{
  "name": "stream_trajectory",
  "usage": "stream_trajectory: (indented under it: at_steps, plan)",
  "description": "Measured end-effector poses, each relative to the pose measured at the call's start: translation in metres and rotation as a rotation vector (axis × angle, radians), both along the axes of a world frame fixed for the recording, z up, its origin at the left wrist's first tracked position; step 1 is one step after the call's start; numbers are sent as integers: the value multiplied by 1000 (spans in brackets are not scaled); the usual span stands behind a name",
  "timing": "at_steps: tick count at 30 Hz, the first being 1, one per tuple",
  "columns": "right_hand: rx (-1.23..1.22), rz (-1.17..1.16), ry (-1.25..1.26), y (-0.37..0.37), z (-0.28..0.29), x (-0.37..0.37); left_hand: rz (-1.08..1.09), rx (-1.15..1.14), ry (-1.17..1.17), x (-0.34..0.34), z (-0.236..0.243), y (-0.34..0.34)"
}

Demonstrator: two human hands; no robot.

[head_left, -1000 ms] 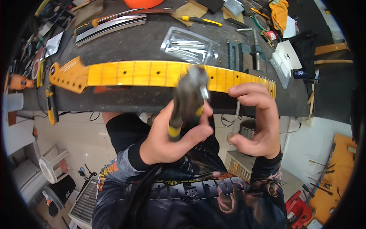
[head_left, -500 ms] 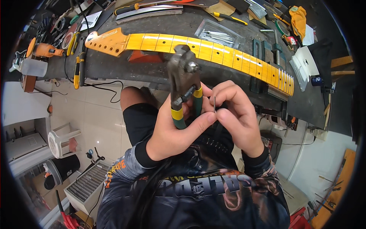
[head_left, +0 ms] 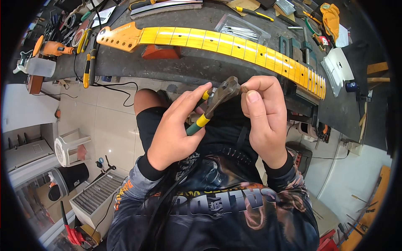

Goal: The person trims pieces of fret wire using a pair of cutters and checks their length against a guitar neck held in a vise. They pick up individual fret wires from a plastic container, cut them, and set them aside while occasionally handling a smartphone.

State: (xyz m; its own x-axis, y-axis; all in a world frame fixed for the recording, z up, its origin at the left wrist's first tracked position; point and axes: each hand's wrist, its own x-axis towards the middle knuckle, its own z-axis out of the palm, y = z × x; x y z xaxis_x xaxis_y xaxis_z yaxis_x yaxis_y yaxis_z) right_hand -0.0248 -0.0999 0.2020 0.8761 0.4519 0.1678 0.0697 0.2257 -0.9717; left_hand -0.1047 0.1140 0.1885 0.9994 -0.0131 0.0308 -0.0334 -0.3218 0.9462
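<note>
Above my lap, my left hand (head_left: 171, 131) is closed around the green and yellow handles of a pair of cutting nippers (head_left: 220, 97). Their dark metal head points up and right, toward my other hand. My right hand (head_left: 267, 115) pinches a short, thin piece of fret wire (head_left: 245, 88) between thumb and forefinger, close beside the nippers' jaws. Most of the wire is hidden by the fingers, and whether the jaws touch it I cannot tell. Beyond both hands, a guitar neck (head_left: 209, 39) with a glossy yellow fretboard lies across the workbench, headstock to the left.
A red block (head_left: 161, 52) sits under the neck near its headstock. Farther back on the dark workbench (head_left: 125, 67) is a clear plastic tray (head_left: 240, 31) of thin strips. Yellow-handled pliers (head_left: 88, 71) lie at the left, a vise (head_left: 295, 50) at the right. A white stool (head_left: 71, 146) stands on the floor.
The nippers have tipped from upright to slanting right, their head lower and nearer my right hand. My right hand has risen slightly with the fret wire, and the hands have parted.
</note>
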Motion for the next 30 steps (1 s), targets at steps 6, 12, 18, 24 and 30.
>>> stream_trajectory:
  at_steps: [6,12,18,24,30]
  plan:
    - [-64,-56,-78,0,0,-2,-27,95,-17,-2,2,-1]
    - [-89,-73,-85,-1,-6,-1,-22,133,7,-3,4,-3]
    - [-137,-78,-131,-4,-8,2,-24,161,21,-4,5,-3]
    - [-131,-80,-170,-2,-15,4,-22,174,33,-6,6,-2]
    - [-140,-74,-158,-1,-20,4,-8,137,62,-6,4,-1]
